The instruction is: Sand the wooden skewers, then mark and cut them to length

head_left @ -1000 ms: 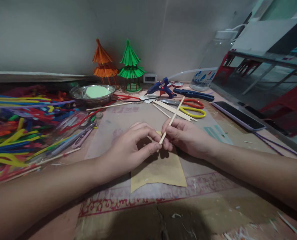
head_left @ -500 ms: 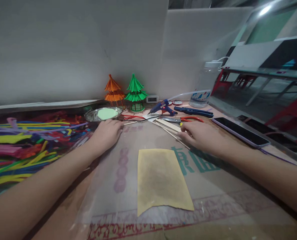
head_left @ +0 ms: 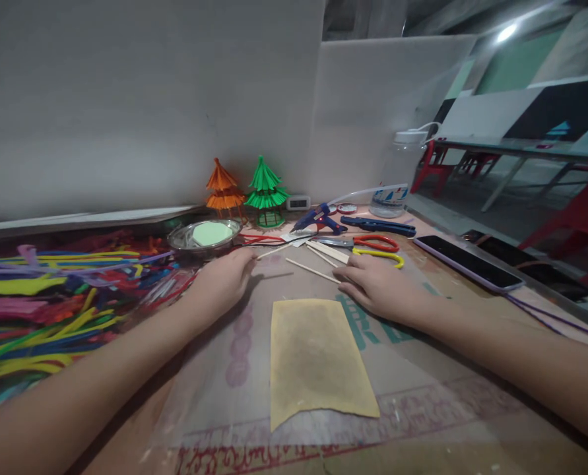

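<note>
My left hand (head_left: pixel 227 280) is closed in a pinch on one end of a thin wooden stick (head_left: pixel 276 251), which points right and casts a shadow on the table. Between the fingertips of my right hand (head_left: pixel 380 282) is the end of another thin wooden stick (head_left: pixel 311 269), slanting toward the upper left. Just beyond the right hand lie more pale sticks (head_left: pixel 329 251) and scissors (head_left: pixel 375 243) with a red and a yellow handle. A yellow sheet of sandpaper-like material (head_left: pixel 322 359), torn along its near edge, lies flat between my forearms.
Colourful pipe cleaners (head_left: pixel 51 310) heap at left, by a metal dish (head_left: pixel 177 237). Behind stand an orange (head_left: pixel 222 188) and a green (head_left: pixel 266 191) tiered model, and a blue glue gun (head_left: pixel 318 218). At right are a phone (head_left: pixel 466 262), blue-handled tool (head_left: pixel 377 225) and water bottle (head_left: pixel 395 175).
My left hand has raised its stick off the table. The right hand has shifted slightly left and nearer, its stick now apart from the other sticks. The view has tilted a little.
</note>
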Motion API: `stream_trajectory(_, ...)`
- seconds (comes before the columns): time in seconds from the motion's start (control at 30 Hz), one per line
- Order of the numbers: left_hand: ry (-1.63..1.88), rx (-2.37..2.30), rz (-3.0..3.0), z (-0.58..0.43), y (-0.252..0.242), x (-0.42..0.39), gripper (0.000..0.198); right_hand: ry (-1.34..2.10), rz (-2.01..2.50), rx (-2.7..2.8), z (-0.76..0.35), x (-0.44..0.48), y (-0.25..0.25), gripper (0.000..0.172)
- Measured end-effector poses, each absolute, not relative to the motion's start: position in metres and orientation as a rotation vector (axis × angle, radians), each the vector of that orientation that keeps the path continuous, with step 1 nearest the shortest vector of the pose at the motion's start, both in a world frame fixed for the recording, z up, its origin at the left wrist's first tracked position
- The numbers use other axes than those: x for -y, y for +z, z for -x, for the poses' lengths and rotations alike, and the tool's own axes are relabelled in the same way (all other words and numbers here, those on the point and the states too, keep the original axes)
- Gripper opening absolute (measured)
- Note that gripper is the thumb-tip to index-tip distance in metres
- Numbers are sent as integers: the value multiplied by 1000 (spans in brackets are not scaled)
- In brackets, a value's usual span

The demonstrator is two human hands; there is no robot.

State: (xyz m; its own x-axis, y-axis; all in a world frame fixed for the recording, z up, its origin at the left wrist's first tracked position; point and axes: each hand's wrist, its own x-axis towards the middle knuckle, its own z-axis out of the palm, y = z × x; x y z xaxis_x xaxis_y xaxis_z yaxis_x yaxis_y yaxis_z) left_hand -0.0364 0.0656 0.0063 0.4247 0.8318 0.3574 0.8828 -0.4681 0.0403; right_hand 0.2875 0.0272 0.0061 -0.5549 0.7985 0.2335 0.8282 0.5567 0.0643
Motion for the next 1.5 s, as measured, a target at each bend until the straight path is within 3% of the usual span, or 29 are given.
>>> stream_trajectory(0.17, -626, 1447, 2661, 16, 11, -36, 39, -402, 1404, 2439, -299, -38, 4, 30)
stream_trajectory(0.3, -707, 1364, 2810, 10, 12, -17, 39, -489, 1020, 2275, -298, -25, 4, 30)
stream_trajectory(0.47, -740, 1277, 2983, 1, 12, 6, 33, -623, 553, 2452, -277, 5, 6, 36)
stream_trajectory(0.67, -940, 1293, 3332, -12, 8, 28, 55, -554, 613, 2532, -270, 12, 13, 27)
stream_trajectory(0.77, -1181, 1260, 3541, -11, 6, 27, 51, -243, 827, 2456, -270, 6, 10, 25)
stream_trajectory(0.83, -1301, 1245, 3488, -9, 6, 21, 44, 224, 1010, 2232, -269, 2, 8, 24)
stream_trajectory(0.93, -1179, 1186, 3220, -5, 5, 8, 30, 1078, 1033, 1759, -264, -2, 6, 29)
stream_trajectory(1.0, -1050, 1093, 3091, -4, 2, 0, 22, 1447, 938, 1517, -262, -3, 7, 29)
stream_trajectory(1.17, -923, 917, 3050, -5, -6, -8, 18, 1649, 856, 1338, -259, 0, 9, 28)
stream_trajectory(1.5, -777, 883, 3110, -6, -6, -6, 24, 1709, 810, 1291, -258, -1, 6, 37)
